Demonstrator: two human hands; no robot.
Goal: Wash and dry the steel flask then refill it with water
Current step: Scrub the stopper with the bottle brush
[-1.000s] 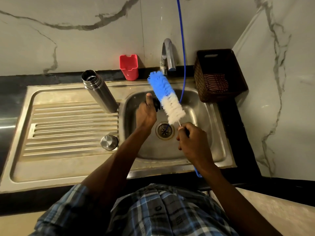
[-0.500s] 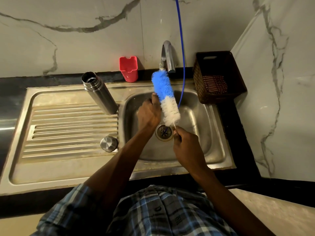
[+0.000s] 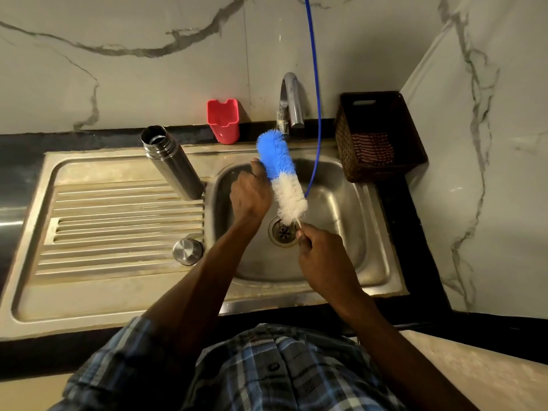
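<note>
Marble-veined walls rise behind a steel sink unit [image 3: 89,292] set in a dark counter, seen from a head-worn camera. On the ribbed draining board at left the steel flask [image 3: 172,167] stands open-mouthed beside the basin's rim, its round steel cap [image 3: 187,251] lying apart from it nearer the person; neither has shifted over the past second. A red holder [image 3: 224,120] leans against the wall behind. Over the basin, the left hand [image 3: 250,195] now touches the blue-and-white bottle brush [image 3: 281,176], thumb raised along the bristles where blue meets white, fingers curled out of sight; a second ago it hovered apart from the brush, around a small dark object. The right hand [image 3: 321,256] grips the brush's thin stem just below the white bristles, above the drain [image 3: 281,231], and has moved slightly inward. A curved tap [image 3: 292,99] and a blue hose [image 3: 315,84] hang over the basin. At far right, a dark woven basket [image 3: 382,134] holds a striped cloth [image 3: 372,148].
</note>
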